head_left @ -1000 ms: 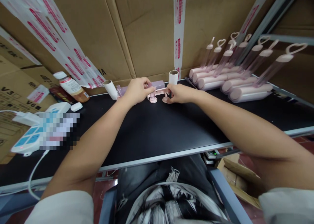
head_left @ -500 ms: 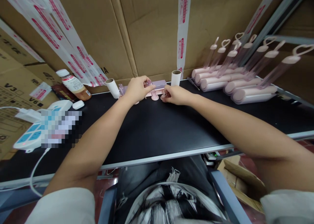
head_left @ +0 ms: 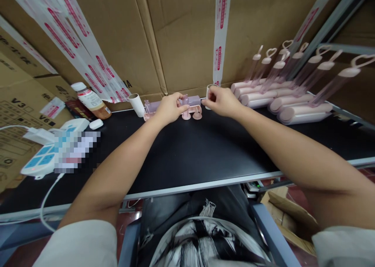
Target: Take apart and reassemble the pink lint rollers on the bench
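Head view: your left hand [head_left: 170, 109] pinches the upright purple tube [head_left: 185, 100], while your right hand [head_left: 225, 102], farther right, is curled, its grip unclear.

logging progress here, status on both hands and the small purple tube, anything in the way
Left hand pinching small purple tube, upright. Right hand curled in front of white tube, grip unclear. Possible obstruction: round pink piece close beside purple tube's base.

translucent plastic tube [head_left: 185, 100], smooth tabletop [head_left: 187, 153]
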Motion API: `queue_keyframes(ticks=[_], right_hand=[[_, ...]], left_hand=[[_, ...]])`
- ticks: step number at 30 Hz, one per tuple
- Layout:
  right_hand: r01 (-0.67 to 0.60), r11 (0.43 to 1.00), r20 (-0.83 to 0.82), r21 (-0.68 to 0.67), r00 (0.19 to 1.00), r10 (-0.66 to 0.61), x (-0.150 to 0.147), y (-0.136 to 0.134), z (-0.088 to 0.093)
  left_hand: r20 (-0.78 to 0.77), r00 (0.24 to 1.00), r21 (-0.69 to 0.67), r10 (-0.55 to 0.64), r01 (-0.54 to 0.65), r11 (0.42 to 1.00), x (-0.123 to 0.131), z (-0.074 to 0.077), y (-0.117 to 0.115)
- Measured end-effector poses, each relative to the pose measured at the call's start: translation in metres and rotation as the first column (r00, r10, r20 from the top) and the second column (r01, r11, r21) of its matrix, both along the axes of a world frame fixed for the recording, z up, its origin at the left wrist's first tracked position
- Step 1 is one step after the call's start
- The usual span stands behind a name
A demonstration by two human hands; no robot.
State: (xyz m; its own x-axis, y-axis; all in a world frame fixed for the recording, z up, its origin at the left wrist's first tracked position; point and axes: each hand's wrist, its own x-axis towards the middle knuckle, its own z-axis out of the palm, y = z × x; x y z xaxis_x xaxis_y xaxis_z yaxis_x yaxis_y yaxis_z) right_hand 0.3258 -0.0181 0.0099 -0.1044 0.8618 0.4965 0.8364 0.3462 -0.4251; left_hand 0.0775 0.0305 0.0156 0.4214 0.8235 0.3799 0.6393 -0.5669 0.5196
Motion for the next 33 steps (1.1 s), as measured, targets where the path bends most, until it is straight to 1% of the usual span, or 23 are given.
queue_keyframes(ticks=[1, 3, 8, 12, 15, 21, 23, 25, 27, 29, 33], right_hand=[[0.036, 0.999, -0.046, 0.041, 0.998, -0.034, 0.002, 0.001, 0.001], [0.087, 0.993, -0.115, 0.08, 0.99, -0.078, 0.005, 0.004, 0.0], [0.158, 0.982, -0.2, 0.104, 0.971, -0.135, 0.007, 0.013, -0.007], [0.205, 0.974, -0.248, 0.093, 0.952, -0.177, 0.011, 0.018, -0.011], [0.218, 0.974, -0.264, 0.065, 0.945, -0.194, 0.014, 0.02, -0.014], [0.198, 0.98, -0.259, 0.025, 0.948, -0.185, 0.015, 0.021, -0.016], [0.206, 0.978, -0.262, 0.029, 0.946, -0.192, 0.015, 0.022, -0.016], [0.209, 0.978, -0.276, 0.021, 0.941, -0.196, 0.016, 0.023, -0.017], [0.207, 0.978, -0.3, -0.006, 0.933, -0.199, 0.016, 0.026, -0.019], [0.209, 0.977, -0.322, -0.041, 0.923, -0.211, 0.017, 0.03, -0.023], [0.245, 0.961, -0.313, -0.129, 0.909, -0.274, 0.021, 0.037, -0.031]], left_hand=[[-0.004, 1.0, -0.005, 0.007, -0.007, 1.0, 0.001, 0.001, -0.001], [-0.017, 0.999, -0.011, 0.027, -0.027, 1.0, 0.002, 0.002, -0.003], [-0.017, 0.998, -0.012, 0.064, -0.064, 0.998, 0.004, -0.001, -0.003], [0.01, 0.998, -0.025, 0.059, -0.059, 0.998, 0.006, -0.006, 0.0], [0.012, 0.998, -0.022, 0.063, -0.063, 0.998, 0.007, -0.008, 0.0], [0.01, 0.996, -0.059, 0.089, -0.089, 0.994, 0.007, -0.009, -0.004], [0.008, 0.996, -0.048, 0.087, -0.086, 0.995, 0.007, -0.009, -0.005], [0.024, 0.995, -0.009, 0.102, -0.102, 0.995, 0.006, -0.008, -0.005], [0.082, 0.988, 0.051, 0.133, -0.138, 0.989, 0.005, -0.002, -0.004], [0.175, 0.974, 0.129, 0.141, -0.164, 0.978, 0.004, 0.01, -0.003], [0.35, 0.936, 0.322, 0.034, -0.154, 0.934, -0.009, 0.047, -0.008]])
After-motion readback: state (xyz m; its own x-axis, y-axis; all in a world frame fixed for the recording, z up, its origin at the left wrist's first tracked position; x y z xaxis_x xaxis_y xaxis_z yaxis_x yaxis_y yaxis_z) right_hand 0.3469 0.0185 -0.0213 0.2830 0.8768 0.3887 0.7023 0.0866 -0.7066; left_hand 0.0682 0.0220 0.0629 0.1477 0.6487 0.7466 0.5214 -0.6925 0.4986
